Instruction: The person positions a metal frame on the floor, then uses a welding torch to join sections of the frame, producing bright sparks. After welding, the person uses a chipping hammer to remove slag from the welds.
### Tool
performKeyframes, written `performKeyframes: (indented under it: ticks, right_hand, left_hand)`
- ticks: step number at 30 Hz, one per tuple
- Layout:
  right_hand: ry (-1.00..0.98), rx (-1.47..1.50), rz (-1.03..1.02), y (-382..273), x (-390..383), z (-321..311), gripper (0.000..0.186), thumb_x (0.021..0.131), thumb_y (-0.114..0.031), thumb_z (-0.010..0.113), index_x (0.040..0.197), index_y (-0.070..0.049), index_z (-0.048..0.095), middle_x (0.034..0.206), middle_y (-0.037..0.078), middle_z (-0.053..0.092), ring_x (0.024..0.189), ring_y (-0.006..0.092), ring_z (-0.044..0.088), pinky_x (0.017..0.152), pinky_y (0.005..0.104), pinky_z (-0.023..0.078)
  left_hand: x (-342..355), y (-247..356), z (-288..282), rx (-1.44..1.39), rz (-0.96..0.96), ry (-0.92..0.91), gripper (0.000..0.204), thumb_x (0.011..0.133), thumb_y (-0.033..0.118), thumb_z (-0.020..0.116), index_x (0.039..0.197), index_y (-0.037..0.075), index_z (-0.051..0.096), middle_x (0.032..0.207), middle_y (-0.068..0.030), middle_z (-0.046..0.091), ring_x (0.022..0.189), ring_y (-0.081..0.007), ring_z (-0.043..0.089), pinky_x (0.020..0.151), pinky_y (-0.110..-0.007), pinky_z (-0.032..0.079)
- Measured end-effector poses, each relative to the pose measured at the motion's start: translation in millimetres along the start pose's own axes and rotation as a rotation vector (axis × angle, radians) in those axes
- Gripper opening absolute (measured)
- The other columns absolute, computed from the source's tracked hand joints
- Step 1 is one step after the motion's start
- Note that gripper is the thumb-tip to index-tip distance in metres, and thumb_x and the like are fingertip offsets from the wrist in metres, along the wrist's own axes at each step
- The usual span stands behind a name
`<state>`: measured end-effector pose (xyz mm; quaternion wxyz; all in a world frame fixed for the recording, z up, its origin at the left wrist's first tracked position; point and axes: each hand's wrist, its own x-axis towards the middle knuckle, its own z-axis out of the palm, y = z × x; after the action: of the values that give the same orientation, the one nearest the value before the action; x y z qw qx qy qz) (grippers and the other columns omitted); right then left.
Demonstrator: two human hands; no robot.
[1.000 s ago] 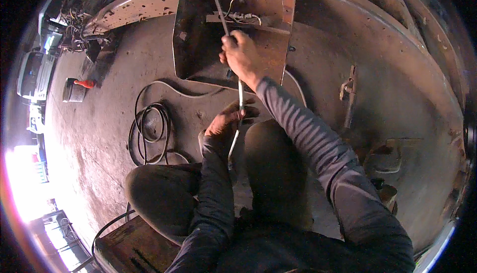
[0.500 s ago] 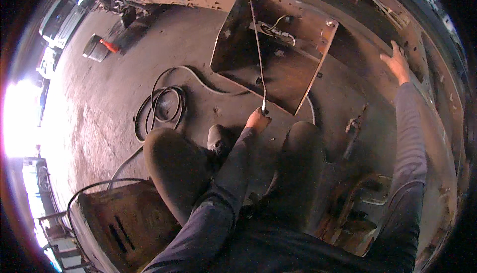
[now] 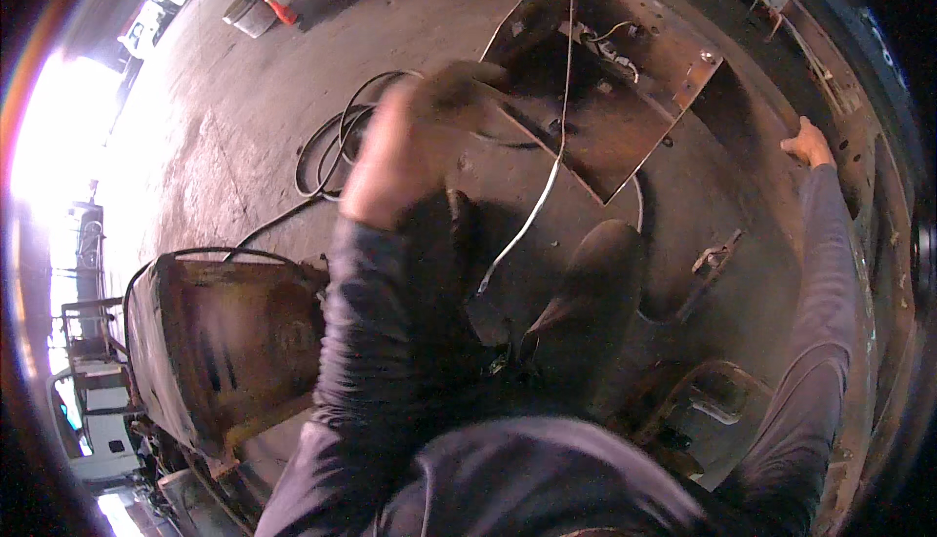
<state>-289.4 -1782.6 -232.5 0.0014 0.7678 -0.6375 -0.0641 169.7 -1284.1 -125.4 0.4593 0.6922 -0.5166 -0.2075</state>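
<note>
My left hand (image 3: 390,151) is raised in front of my left knee, smeared by motion. Its fingers are too blurred to read, and I cannot tell whether anything is in them. A thin cord (image 3: 535,213) with a pale lower length runs down across the open rusty metal box (image 3: 625,151), and its end hangs loose between my knees. Over at the right, my right hand (image 3: 812,144) is closed over the edge of a long rusty steel beam (image 3: 872,254), thumb and fingers curled at the edge.
A dark hose (image 3: 314,161) lies coiled on the floor left of the box. A bucket (image 3: 252,12) with a red-orange item stands far left. Beside my left leg is a rusty metal block (image 3: 244,332). A metal piece (image 3: 717,254) lies right of my right knee.
My left hand has let go of the cord's end and swung up and left. My right hand's spread fingers have curled onto the beam. The whole view has shifted.
</note>
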Motion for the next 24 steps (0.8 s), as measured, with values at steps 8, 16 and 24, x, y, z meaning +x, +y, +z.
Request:
performKeyframes:
  ticks: [8, 16, 24]
  right_hand:
    - [0.023, 0.033, -0.075, -28, -10, 6, 0.101, 0.069, -0.031, 0.089, 0.153, 0.001, 0.042, 0.146, 0.026, 0.056, 0.135, 0.0381, 0.056, 0.111, 0.0453, 0.047]
    - [0.085, -0.078, -0.052, 12, 12, 4, 0.1, 0.066, -0.031, 0.092, 0.149, 0.0, 0.046, 0.145, 0.024, 0.058, 0.134, 0.0389, 0.056, 0.109, 0.0475, 0.048]
    - [-0.008, -0.088, -0.006, -10, 8, 4, 0.105, 0.067, -0.029, 0.091, 0.152, 0.002, 0.039, 0.148, 0.024, 0.055, 0.135, 0.0392, 0.055, 0.111, 0.0475, 0.048]
  left_hand:
    - [-80, -182, -101, -0.239, -0.458, 0.037, 0.038, 0.104, 0.026, 0.059, 0.135, 0.004, 0.063, 0.124, -0.01, 0.07, 0.115, -0.0201, 0.062, 0.1, -0.036, 0.049]
    - [-142, -234, -6, -0.496, -0.633, -0.095, 0.041, 0.104, 0.027, 0.059, 0.137, 0.004, 0.061, 0.13, -0.0117, 0.067, 0.12, -0.022, 0.06, 0.103, -0.037, 0.048]
    - [-187, -213, -28, -0.558, -0.623, 0.023, 0.042, 0.103, 0.026, 0.06, 0.138, 0.003, 0.06, 0.132, -0.013, 0.066, 0.122, -0.0229, 0.06, 0.104, -0.038, 0.047]
